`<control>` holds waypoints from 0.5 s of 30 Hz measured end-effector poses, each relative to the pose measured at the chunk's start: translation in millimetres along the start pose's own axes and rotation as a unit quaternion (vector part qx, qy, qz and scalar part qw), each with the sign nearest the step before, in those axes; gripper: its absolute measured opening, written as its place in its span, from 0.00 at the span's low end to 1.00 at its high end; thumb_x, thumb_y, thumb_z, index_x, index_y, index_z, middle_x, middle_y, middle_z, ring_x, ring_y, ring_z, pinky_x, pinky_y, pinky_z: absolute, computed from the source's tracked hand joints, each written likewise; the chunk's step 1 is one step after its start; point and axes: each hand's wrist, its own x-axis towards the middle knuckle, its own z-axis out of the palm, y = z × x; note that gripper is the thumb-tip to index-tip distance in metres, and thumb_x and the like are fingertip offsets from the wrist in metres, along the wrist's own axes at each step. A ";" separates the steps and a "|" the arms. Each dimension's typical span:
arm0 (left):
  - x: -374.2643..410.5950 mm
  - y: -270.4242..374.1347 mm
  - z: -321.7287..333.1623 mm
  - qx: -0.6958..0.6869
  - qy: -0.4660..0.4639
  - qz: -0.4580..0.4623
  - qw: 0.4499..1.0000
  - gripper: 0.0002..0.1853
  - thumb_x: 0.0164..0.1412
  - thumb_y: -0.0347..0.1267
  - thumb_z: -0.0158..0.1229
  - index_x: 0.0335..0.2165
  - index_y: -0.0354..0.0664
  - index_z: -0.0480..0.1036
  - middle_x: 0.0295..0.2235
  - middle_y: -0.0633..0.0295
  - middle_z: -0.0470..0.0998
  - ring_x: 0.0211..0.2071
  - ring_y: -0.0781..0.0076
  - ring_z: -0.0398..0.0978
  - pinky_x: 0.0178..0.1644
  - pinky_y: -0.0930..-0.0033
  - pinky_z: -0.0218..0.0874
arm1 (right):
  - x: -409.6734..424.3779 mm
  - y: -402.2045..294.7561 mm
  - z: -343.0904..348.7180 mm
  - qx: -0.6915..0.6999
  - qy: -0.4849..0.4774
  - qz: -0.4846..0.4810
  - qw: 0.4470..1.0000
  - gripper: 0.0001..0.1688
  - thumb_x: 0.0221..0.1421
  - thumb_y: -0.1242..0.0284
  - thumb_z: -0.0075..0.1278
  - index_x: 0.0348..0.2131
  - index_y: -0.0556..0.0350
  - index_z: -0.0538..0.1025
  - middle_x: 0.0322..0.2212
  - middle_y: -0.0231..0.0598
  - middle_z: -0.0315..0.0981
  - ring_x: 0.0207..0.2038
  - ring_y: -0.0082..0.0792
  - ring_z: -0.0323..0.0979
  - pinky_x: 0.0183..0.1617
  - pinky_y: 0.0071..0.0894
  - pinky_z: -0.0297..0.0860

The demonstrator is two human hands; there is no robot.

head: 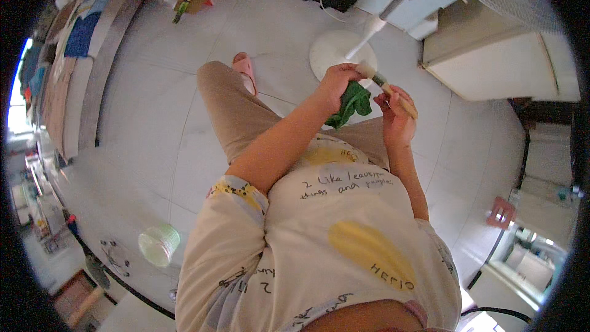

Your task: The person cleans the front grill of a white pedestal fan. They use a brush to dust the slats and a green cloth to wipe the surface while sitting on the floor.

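A flat paintbrush [381, 80] with pale bristles, a dark ferrule and a wooden handle slants between my two hands. My right hand [399, 117] grips its handle. At the other end, the fingers of my left hand [340, 84] are at the pale bristles. A crumpled green cloth [354, 103] hangs from that left hand, over my lap; part of it is hidden by the hand and wrist. I sit with both hands above my thighs, one knee [221, 83] bent out to the left.
A standing fan's round white base [318, 55] lies just beyond my hands, its pole leaning up right. To the right stands a white cabinet [488, 64]. A pale green bin [159, 245] is at lower left. Clothes lie along a bench [83, 74]. My foot wears a pink slipper [244, 67].
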 end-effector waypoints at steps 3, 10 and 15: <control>14.1 -5.5 -0.1 0.007 0.033 0.009 0.999 0.06 0.49 0.25 0.51 0.29 0.35 0.69 0.24 0.59 0.72 0.23 0.73 0.70 0.23 0.73 0.64 | 13.7 3.8 -3.7 0.039 0.038 0.018 0.998 0.14 0.51 0.73 0.47 0.37 0.67 0.68 0.31 0.43 0.70 0.31 0.34 0.70 0.38 0.33 0.70; 31.4 -5.5 -6.5 0.119 0.026 0.023 0.992 0.11 0.45 0.26 0.58 0.31 0.38 0.68 0.26 0.59 0.72 0.26 0.70 0.71 0.28 0.71 0.65 | 12.2 11.3 -4.4 -0.035 0.107 -0.004 0.994 0.15 0.51 0.73 0.48 0.37 0.68 0.69 0.28 0.45 0.70 0.28 0.33 0.71 0.36 0.31 0.71; 32.3 -28.4 -16.9 0.353 0.018 0.154 0.923 0.13 0.44 0.26 0.59 0.33 0.38 0.70 0.28 0.62 0.73 0.31 0.72 0.70 0.38 0.73 0.60 | 19.8 15.7 -10.8 -0.087 0.157 0.021 0.984 0.14 0.50 0.75 0.48 0.36 0.69 0.69 0.28 0.44 0.70 0.27 0.32 0.71 0.35 0.30 0.71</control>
